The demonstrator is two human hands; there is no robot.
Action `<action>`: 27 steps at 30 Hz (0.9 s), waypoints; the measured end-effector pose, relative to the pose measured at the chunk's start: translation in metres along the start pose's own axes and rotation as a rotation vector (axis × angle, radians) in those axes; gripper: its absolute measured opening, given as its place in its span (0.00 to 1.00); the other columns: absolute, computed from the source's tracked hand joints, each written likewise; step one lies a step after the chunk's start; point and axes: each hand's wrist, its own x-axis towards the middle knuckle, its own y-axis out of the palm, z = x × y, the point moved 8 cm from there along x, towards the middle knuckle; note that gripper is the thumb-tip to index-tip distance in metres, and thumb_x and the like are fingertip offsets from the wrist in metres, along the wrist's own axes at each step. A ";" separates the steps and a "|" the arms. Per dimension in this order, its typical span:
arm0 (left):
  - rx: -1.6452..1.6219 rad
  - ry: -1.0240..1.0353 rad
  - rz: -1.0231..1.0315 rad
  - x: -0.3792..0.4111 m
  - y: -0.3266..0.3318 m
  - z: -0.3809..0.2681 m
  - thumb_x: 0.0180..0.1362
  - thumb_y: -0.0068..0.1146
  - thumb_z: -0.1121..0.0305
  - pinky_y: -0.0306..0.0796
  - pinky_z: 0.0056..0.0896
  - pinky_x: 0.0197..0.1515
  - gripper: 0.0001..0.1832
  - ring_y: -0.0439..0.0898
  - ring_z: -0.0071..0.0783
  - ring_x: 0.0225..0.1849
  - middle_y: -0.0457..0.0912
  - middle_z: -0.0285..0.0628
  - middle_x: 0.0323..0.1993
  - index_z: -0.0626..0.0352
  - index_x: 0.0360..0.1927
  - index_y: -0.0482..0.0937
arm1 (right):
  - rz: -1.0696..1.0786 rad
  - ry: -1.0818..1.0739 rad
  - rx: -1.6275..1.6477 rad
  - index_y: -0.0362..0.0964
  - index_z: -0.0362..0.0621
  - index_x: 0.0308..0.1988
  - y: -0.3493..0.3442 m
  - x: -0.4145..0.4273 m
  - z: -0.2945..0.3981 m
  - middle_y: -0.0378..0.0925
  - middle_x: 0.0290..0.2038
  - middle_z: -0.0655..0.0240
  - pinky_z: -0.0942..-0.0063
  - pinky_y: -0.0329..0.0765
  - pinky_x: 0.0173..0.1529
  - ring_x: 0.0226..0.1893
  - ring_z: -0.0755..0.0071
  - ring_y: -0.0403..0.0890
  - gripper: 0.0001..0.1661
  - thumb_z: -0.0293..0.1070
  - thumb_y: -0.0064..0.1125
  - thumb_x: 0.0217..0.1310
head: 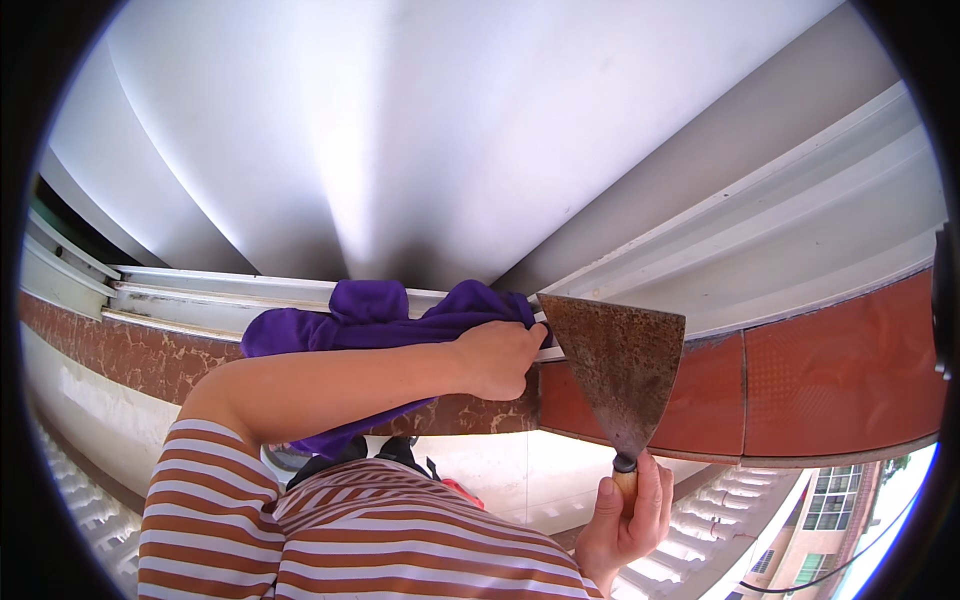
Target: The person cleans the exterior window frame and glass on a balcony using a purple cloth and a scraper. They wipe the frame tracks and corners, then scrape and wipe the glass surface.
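Note:
My left hand is closed on a purple cloth at the corner of a white sliding-window track; its fingertips are partly hidden. The cloth lies bunched along the track, and part of it hangs below my left forearm. To the right, my right hand grips the short wooden handle of a scraper. The scraper's wide, rust-stained metal blade points up, away from my body, just right of my left hand.
White corrugated panels rise beyond the track. A brown marble-patterned sill runs left, and red tiles cover the ledge at right. Below are a pale tiled floor and a white balustrade, with a building outside.

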 end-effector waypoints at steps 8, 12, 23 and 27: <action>0.062 0.079 -0.178 -0.003 0.000 0.004 0.42 0.56 0.76 0.70 0.44 0.44 0.23 0.77 0.51 0.42 0.77 0.55 0.35 0.72 0.44 0.69 | 0.017 -0.024 0.053 0.73 0.33 0.49 0.014 0.009 0.004 0.76 0.38 0.57 0.73 0.73 0.37 0.33 0.63 0.75 0.20 0.24 0.60 0.54; 0.078 0.025 -0.129 -0.015 -0.013 -0.005 0.42 0.57 0.75 0.69 0.42 0.44 0.20 0.76 0.47 0.40 0.77 0.54 0.32 0.70 0.40 0.70 | 0.021 0.021 0.008 0.73 0.33 0.49 0.016 0.007 0.003 0.76 0.38 0.57 0.72 0.73 0.38 0.34 0.62 0.76 0.20 0.25 0.60 0.54; 0.431 0.044 -0.152 -0.117 -0.041 0.036 0.48 0.63 0.58 0.67 0.38 0.46 0.24 0.75 0.42 0.41 0.76 0.46 0.33 0.67 0.40 0.72 | 0.055 0.105 0.017 0.73 0.31 0.47 0.030 0.001 0.000 0.77 0.39 0.56 0.72 0.73 0.38 0.35 0.62 0.76 0.19 0.26 0.61 0.55; 0.152 0.047 -0.198 -0.110 -0.050 0.033 0.48 0.63 0.58 0.67 0.40 0.51 0.26 0.74 0.47 0.44 0.76 0.50 0.37 0.69 0.43 0.72 | 0.043 0.118 0.021 0.73 0.31 0.47 0.032 -0.003 -0.008 0.76 0.41 0.55 0.71 0.74 0.40 0.37 0.61 0.77 0.19 0.27 0.60 0.56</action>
